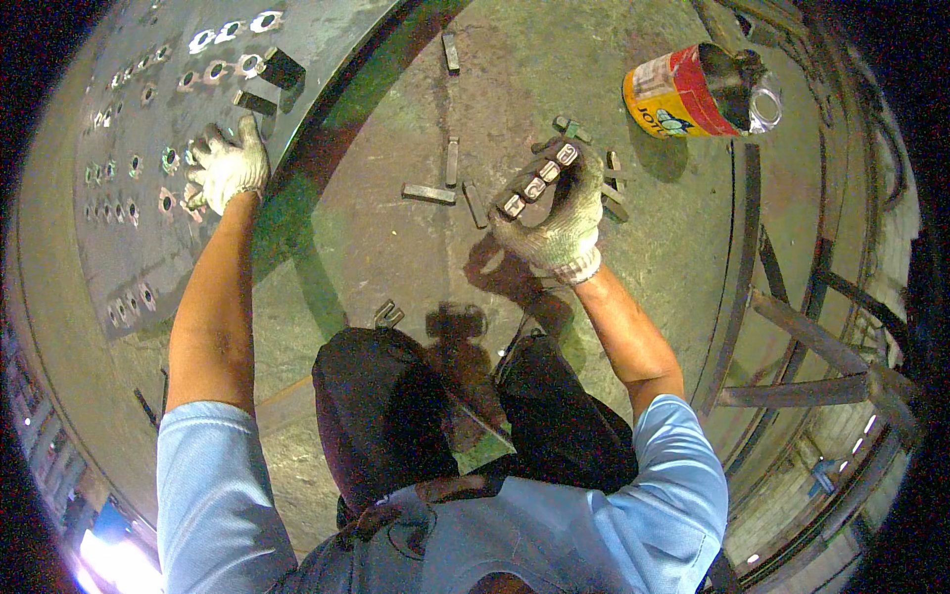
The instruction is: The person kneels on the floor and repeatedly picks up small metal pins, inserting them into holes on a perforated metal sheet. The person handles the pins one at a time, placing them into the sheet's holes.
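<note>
Left hand: the left hand [228, 166], in a white work glove, lies palm-down with fingers spread on the grey metal plate [129, 247]; it grips nothing, and its fingertips rest among the holes near the plate's right edge.
Right hand: the right hand [554, 213], also in a white glove, is turned palm-up and closed around a row of small metal blocks [539, 183], which lie side by side across the fingers.
Metal blocks, place: held above the floor, over the scattered loose bars, well apart from the plate.
Metal plate: a large flat sheet at upper left, lying on the floor, pierced with rows of round holes; several holes carry bright rings [230, 32] along the top rows.
Pieces on the plate: two dark blocks [280, 67] sit near the plate's right edge, just above the left hand.
Loose bars: short steel bars [428, 193] lie on the floor between the two hands; one more bar [451, 51] lies farther up.
Bent piece: a small forked metal piece [388, 315] lies on the floor just above the person's left knee.
Paint tin: a yellow and red tin [683, 94] lies on its side at upper right, its open mouth turned to the right, well apart from the right hand.
Floor: worn, stained concrete [376, 247] with a green streak beside the plate.
Frame: dark steel bars [802, 337] cross at right.
Person: squatting, dark trousers, light blue short sleeves.
</note>
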`<state>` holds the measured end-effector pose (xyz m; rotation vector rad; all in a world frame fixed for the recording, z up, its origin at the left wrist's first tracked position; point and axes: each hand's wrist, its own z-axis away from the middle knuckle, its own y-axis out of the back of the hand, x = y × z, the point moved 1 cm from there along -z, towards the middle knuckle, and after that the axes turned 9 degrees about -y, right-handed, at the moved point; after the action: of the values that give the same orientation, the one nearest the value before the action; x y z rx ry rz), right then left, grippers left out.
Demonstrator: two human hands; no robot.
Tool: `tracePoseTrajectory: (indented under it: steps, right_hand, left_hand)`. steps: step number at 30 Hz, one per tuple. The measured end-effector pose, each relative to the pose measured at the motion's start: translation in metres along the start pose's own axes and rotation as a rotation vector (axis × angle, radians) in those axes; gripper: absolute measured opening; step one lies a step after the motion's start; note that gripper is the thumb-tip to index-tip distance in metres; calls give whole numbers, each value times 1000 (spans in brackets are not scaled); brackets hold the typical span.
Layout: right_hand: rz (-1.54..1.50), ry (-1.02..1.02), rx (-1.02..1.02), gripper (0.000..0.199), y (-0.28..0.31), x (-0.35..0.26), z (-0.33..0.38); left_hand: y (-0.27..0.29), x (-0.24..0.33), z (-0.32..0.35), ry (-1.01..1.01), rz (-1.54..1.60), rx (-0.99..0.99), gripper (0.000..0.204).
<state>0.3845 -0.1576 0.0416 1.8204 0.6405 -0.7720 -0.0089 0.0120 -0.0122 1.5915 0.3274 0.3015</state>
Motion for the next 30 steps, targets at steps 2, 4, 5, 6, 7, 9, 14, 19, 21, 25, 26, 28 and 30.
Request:
tracePoseTrajectory:
  steps: [2, 4, 5, 6, 7, 9, 14, 19, 21, 25, 26, 28, 30]
  right_hand:
    - [6, 4, 2, 59, 0, 1, 0]
    - [-4, -4, -5, 58, 2, 1, 1]
    - [-30, -10, -17, 62, 2, 2, 2]
    - [-57, -16, -30, 66, 2, 3, 3]
    - [-93, -18, -35, 68, 2, 2, 4]
    - [-168, -19, -48, 71, 1, -2, 5]
    - [-822, -494, -338, 76, -18, 18, -2]
    - [-1409, -977, -356, 55, -48, 2, -39]
    - [-948, -637, -456, 49, -73, -2, -63]
    - [-1271, -882, -454, 34, -127, -19, -118]
    - [-1216, -917, -451, 33, -143, -16, -129]
    - [-1215, -756, -521, 20, -157, -44, -158]
    - [-1127, -803, -551, 16, -177, -54, -184]
  left_hand:
    - [-2, -1, -1, -5, 8, 6, 84]
    - [-2, 0, 0, 1, -22, -15, 84]
    - [-1, 0, -1, 4, -37, -24, 85]
    - [-2, 0, -1, 0, -30, -18, 84]
    - [-4, -2, -2, -3, -24, -12, 84]
    - [-4, -3, -2, -3, -25, -6, 83]
    - [-10, -5, -2, 11, -21, -12, 84]
    - [-2, 1, 1, -6, 14, -23, 84]
    - [5, 2, 3, -2, -7, -29, 84]
    - [3, -1, 3, -11, -16, -20, 83]
    - [3, 0, 4, -8, -23, -25, 82]
    - [9, 2, 6, -1, -17, -35, 82]
    - [11, 1, 6, 3, -37, -45, 83]
